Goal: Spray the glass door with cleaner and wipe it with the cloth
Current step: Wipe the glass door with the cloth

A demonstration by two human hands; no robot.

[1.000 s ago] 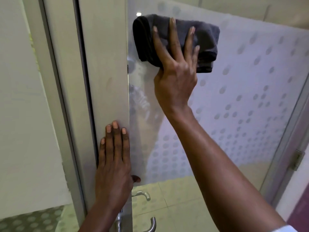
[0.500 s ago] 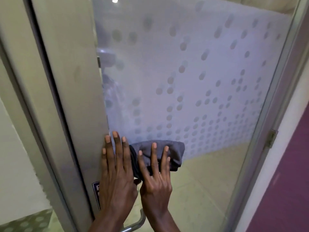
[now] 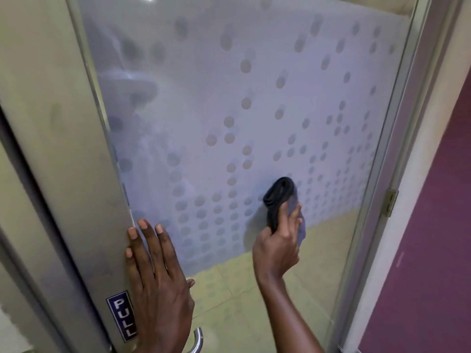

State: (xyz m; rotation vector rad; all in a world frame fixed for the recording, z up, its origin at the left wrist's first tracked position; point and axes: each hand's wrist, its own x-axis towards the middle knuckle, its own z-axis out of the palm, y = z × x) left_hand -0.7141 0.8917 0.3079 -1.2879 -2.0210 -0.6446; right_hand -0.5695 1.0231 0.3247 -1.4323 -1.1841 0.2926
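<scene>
The glass door (image 3: 254,98) fills the view, frosted with a pattern of clear dots and a clear strip along the bottom. My right hand (image 3: 279,247) grips a folded dark grey cloth (image 3: 279,193) and presses it against the lower middle-right of the pane. My left hand (image 3: 158,284) lies flat, fingers spread, on the door's metal stile (image 3: 63,174) where it meets the glass, just above the handle. No spray bottle is in view.
A blue PULL label (image 3: 122,315) sits on the stile beside a curved metal door handle (image 3: 197,340). The metal door frame (image 3: 407,149) with a hinge (image 3: 391,202) stands on the right, next to a maroon wall (image 3: 433,250).
My right hand swept the cloth from the top of the pane down to beside my left hand, then right across the lower glass. My left hand stayed on the stile.
</scene>
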